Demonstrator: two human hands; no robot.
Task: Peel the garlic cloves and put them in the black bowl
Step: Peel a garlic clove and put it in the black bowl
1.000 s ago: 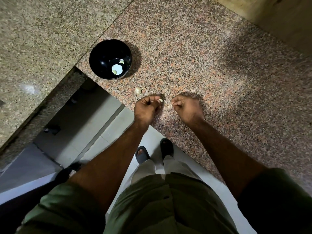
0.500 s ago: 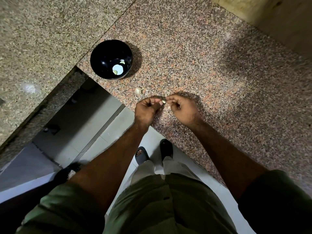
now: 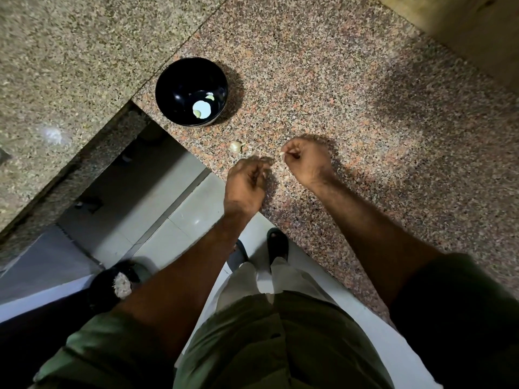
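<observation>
A black bowl (image 3: 168, 80) stands on the pink granite counter (image 3: 337, 94) near its front left corner, with two or three pale peeled garlic cloves (image 3: 201, 109) inside. One unpeeled garlic clove (image 3: 235, 146) lies on the counter between the bowl and my hands. My right hand (image 3: 309, 162) hovers over the counter with its fingers curled, pinching a small pale piece of garlic (image 3: 282, 154) at its fingertips. My left hand (image 3: 247, 182) is lower and to the left, over the counter's edge. It is motion-blurred with curled fingers, and what they hold is hidden.
The counter's front edge (image 3: 280, 220) runs diagonally, with a tiled floor (image 3: 174, 226) and my sandalled feet (image 3: 276, 244) below it. A beige granite slab (image 3: 70, 66) adjoins on the left. A tan wall (image 3: 463, 29) rises at the back right.
My hands met at the clove half a second ago and have since pulled apart. The right hand drew up and to the right with a pale piece; the left dropped back.
</observation>
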